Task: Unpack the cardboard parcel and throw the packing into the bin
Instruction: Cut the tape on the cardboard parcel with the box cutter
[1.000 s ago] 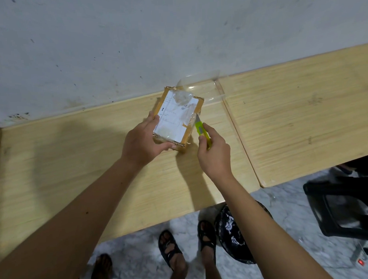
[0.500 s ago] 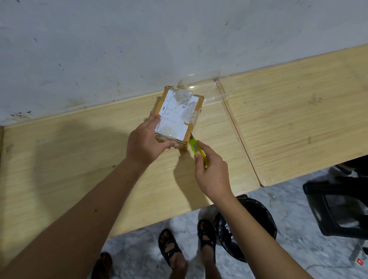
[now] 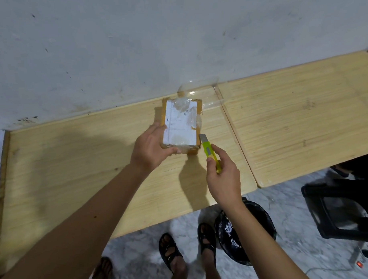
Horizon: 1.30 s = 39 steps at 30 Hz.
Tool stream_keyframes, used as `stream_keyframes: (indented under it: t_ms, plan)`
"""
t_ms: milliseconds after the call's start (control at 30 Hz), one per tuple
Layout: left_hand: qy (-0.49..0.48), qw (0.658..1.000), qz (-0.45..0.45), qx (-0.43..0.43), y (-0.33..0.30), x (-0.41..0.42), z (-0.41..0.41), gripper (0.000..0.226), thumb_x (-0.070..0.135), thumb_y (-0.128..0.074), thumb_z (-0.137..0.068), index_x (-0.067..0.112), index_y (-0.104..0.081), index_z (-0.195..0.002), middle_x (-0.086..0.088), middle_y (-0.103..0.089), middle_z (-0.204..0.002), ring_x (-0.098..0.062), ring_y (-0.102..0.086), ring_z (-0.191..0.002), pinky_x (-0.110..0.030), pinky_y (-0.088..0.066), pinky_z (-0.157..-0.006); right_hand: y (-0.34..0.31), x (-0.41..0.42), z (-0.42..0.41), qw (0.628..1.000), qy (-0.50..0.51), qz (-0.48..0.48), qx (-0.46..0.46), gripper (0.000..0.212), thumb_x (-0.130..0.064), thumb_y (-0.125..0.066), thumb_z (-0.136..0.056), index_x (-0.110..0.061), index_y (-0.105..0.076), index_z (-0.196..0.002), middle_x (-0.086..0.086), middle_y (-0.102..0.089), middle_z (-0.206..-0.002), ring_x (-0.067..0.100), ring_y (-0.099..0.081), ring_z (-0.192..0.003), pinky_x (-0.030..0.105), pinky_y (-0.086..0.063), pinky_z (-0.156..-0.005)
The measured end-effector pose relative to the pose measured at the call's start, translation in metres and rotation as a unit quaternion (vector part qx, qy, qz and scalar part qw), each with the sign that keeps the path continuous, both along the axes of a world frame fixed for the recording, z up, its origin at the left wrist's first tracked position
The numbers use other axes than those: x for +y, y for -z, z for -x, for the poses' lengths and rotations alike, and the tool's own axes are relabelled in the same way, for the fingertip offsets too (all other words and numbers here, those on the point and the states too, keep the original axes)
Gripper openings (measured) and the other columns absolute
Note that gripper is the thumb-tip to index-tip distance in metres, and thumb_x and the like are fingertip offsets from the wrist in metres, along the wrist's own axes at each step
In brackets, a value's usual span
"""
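Note:
A small cardboard parcel (image 3: 181, 123) with a white label and shiny clear tape lies on the wooden table (image 3: 75, 164). My left hand (image 3: 151, 147) grips its near left corner, thumb along the front edge. My right hand (image 3: 222, 175) holds a yellow-green utility knife (image 3: 209, 152), its grey blade tip beside the parcel's near right corner. A black bin (image 3: 263, 222) lined with a dark bag stands on the floor below the table's front edge, partly hidden by my right forearm.
A clear plastic sheet (image 3: 204, 92) lies behind the parcel against the wall. A second wooden table (image 3: 303, 118) adjoins on the right. A black plastic stool (image 3: 340, 213) stands on the marble floor at right. Sandalled feet (image 3: 189, 249) stand by the bin.
The knife ran down the parcel's right side from the middle to the near corner, and now sits just off that corner. My left hand kept its hold on the parcel.

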<state>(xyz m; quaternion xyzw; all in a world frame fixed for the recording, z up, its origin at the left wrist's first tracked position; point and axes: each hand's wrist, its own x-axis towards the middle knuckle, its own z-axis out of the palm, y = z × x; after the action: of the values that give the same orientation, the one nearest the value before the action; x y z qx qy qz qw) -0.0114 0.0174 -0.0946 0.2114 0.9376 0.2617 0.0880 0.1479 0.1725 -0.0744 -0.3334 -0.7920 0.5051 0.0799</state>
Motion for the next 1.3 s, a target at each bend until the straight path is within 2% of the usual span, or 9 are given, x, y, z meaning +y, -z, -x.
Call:
stream_keyframes:
  t_ms: [100,167,267,400,567,700,900,1133,1300]
  plan:
    - [0.111,0.993,0.001,0.049,0.000,-0.006,0.002,0.097,0.068,-0.084,-0.060,0.011,-0.064,-0.136,-0.008,-0.054,-0.151,-0.024,-0.055,-0.135,-0.046,-0.050,-0.109,-0.002,0.008,-0.006,1.000,0.012,-0.005,0.001,0.039,-0.021,-0.053,-0.105,-0.029,-0.059,-0.142,-0.027,-0.063,-0.090,-0.012,-0.061,-0.077,0.004,-0.042,-0.061]
    - [0.209,0.969,0.001,0.129,0.004,-0.015,0.021,0.103,0.079,-0.078,-0.062,0.005,-0.065,-0.132,-0.014,-0.058,-0.145,-0.031,-0.058,-0.128,-0.046,-0.052,-0.103,0.000,0.015,-0.010,1.000,0.019,-0.004,0.004,0.039,-0.021,-0.054,-0.105,-0.030,-0.060,-0.142,-0.022,-0.067,-0.095,-0.010,-0.061,-0.077,0.004,-0.043,-0.062]
    - [0.315,0.930,0.035,0.184,0.004,-0.019,0.059,0.120,0.082,-0.078,-0.062,-0.002,-0.053,-0.144,-0.022,-0.045,-0.156,-0.036,-0.042,-0.145,-0.050,-0.036,-0.118,0.005,0.023,-0.016,1.000,0.030,0.000,0.005,0.038,-0.023,-0.054,-0.104,-0.031,-0.060,-0.141,-0.021,-0.069,-0.098,-0.011,-0.062,-0.081,0.006,-0.045,-0.066]
    - [0.400,0.897,0.117,0.145,0.013,-0.011,0.075,0.129,0.076,-0.077,-0.067,0.007,-0.025,-0.162,-0.014,-0.013,-0.172,-0.028,-0.004,-0.161,-0.051,-0.014,-0.129,0.014,0.011,-0.031,0.999,0.044,0.025,-0.006,0.037,-0.024,-0.054,-0.104,-0.036,-0.061,-0.138,-0.011,-0.069,-0.078,0.007,-0.061,-0.062,0.020,-0.048,-0.057]
    - [0.345,0.919,0.065,0.177,0.027,-0.017,0.054,0.113,0.070,-0.070,-0.080,0.005,-0.025,-0.161,-0.014,-0.019,-0.171,-0.029,-0.014,-0.159,-0.048,-0.030,-0.124,0.019,-0.011,-0.038,0.997,0.070,0.027,0.010,0.036,-0.022,-0.055,-0.103,-0.035,-0.062,-0.135,-0.006,-0.069,-0.073,0.008,-0.058,-0.057,0.018,-0.044,-0.051]
    - [0.286,0.934,0.047,0.209,0.038,-0.015,0.027,0.115,0.078,-0.067,-0.076,-0.002,-0.039,-0.154,-0.022,-0.034,-0.163,-0.038,-0.030,-0.154,-0.060,-0.022,-0.124,0.020,-0.016,-0.023,0.997,0.070,0.025,0.004,0.037,-0.024,-0.052,-0.104,-0.034,-0.060,-0.139,-0.008,-0.068,-0.074,0.007,-0.060,-0.061,0.019,-0.046,-0.055]
    - [0.169,0.958,0.113,0.204,0.048,-0.010,-0.006,0.126,0.097,-0.045,-0.069,-0.002,-0.049,-0.147,-0.025,-0.049,-0.151,-0.042,-0.044,-0.142,-0.057,-0.026,-0.123,0.021,-0.012,0.000,0.998,0.055,0.010,0.012,0.039,-0.023,-0.051,-0.104,-0.029,-0.058,-0.142,-0.016,-0.066,-0.077,0.003,-0.061,-0.068,0.017,-0.044,-0.061]
    - [0.184,0.962,0.010,0.202,0.041,-0.011,0.011,0.111,0.072,-0.081,-0.061,-0.006,-0.057,-0.137,-0.021,-0.054,-0.148,-0.036,-0.045,-0.144,-0.054,-0.043,-0.114,0.026,-0.007,0.007,0.999,0.042,-0.014,0.012,0.040,-0.024,-0.049,-0.105,-0.028,-0.056,-0.144,-0.018,-0.066,-0.079,0.002,-0.063,-0.069,0.016,-0.042,-0.061]
    - [0.180,0.968,-0.013,0.177,0.046,-0.011,0.013,0.108,0.074,-0.074,-0.065,-0.004,-0.057,-0.137,-0.019,-0.055,-0.147,-0.034,-0.043,-0.146,-0.054,-0.043,-0.114,0.031,-0.017,0.006,0.998,0.055,-0.017,0.021,0.040,-0.024,-0.048,-0.106,-0.027,-0.054,-0.146,-0.007,-0.067,-0.071,0.010,-0.061,-0.064,0.013,-0.040,-0.055]
